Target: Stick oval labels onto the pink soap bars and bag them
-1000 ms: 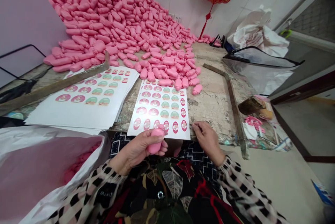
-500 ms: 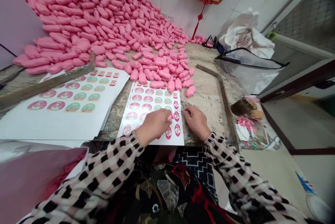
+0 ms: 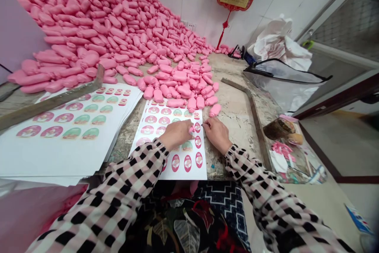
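Observation:
My left hand (image 3: pixel 177 133) rests over the right part of a sticker sheet (image 3: pixel 170 170), its fingers closed round a small pink bottle (image 3: pixel 192 128) whose end shows at the fingertips. Beside the sheet's right edge is my right hand (image 3: pixel 216 132), thumb and forefinger pinched near an oval pink sticker (image 3: pixel 197 128); a small dark tip shows there, too small to name. Ovals and rounded pink and green stickers cover the sheet. Pink bottles (image 3: pixel 180 76) lie over its far end.
A large heap of pink bottles (image 3: pixel 97 28) leans against the wall. Stacked sticker sheets (image 3: pixel 53 158) lie at the left under a wooden strip (image 3: pixel 59 97). Another bent strip (image 3: pixel 254 115), a dark jar (image 3: pixel 278 128) and a clear bag (image 3: pixel 281 83) stand at the right.
The view has shifted a little. Relative to the sheet, both hands are farther up, near a higher oval sticker. The left hand still holds the bottle.

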Motion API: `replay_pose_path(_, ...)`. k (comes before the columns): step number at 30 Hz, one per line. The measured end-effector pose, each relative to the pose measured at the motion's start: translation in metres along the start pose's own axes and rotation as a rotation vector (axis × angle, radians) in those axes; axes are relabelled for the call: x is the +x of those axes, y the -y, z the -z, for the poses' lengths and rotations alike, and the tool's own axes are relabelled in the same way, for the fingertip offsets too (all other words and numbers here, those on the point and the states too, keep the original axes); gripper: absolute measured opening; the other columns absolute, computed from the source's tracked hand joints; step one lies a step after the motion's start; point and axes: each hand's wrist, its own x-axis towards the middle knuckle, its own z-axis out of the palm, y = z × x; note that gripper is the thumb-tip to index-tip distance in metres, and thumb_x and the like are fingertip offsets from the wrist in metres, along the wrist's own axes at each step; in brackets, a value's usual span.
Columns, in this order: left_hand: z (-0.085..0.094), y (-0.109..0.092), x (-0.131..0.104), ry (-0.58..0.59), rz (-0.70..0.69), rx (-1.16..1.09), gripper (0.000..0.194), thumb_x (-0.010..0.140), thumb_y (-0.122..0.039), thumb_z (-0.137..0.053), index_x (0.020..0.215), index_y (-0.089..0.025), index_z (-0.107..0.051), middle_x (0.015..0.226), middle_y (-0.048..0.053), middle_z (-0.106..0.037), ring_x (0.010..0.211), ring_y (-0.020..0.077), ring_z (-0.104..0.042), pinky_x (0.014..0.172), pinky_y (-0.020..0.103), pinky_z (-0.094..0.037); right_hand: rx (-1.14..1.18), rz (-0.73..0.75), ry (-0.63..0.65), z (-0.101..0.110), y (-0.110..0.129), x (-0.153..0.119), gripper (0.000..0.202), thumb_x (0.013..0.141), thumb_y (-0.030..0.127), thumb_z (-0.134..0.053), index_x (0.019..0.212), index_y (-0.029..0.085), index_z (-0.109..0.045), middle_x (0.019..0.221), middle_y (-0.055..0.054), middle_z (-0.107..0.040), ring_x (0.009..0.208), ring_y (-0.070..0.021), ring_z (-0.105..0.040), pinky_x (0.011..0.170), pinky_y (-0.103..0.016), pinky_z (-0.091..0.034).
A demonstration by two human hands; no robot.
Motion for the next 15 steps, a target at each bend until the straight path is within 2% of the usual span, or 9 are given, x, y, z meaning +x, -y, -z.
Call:
replay_pose_path(5,-0.003,0.003,0.005,0.022,0.008,0.011,0.04,0.069,-0.04,-0.061,0.107,-0.027,-0.056,0.106,0.005,-0.064,0.092,0.0268,-0.06,0.068,0.033,-0.042,0.011,0.051,0.019,0.0,-0.007,0.004,0.018,0.086,0.033,-0.047,0.084,0.023,-0.062,0.092,-0.003,-0.062,0.081,-0.0163,-0.056,0.064,-0.027,-0.034)
replay_pose_path(9,-0.004,0.005,0.011,0.042,-0.015,0.019,0.053,0.068,-0.04,-0.063,0.119,-0.032,-0.053,0.132,0.003,-0.051,0.106,0.0285,-0.055,0.075,0.034,-0.043,0.072,0.087,0.061,0.001,-0.014,0.012,0.016,0.084,0.034,-0.051,0.083,0.024,-0.063,0.089,-0.001,-0.063,0.08,-0.0159,-0.055,0.064,-0.026,-0.034)
replay_pose_path(15,-0.005,0.007,0.015,0.08,-0.021,0.035,0.06,0.068,-0.045,-0.063,0.126,-0.034,-0.049,0.141,0.002,-0.04,0.111,0.0308,-0.052,0.08,0.037,-0.043,0.294,0.035,0.135,-0.009,-0.026,0.018,0.014,0.079,0.034,-0.056,0.079,0.023,-0.064,0.082,0.001,-0.065,0.076,-0.0147,-0.056,0.065,-0.025,-0.036)
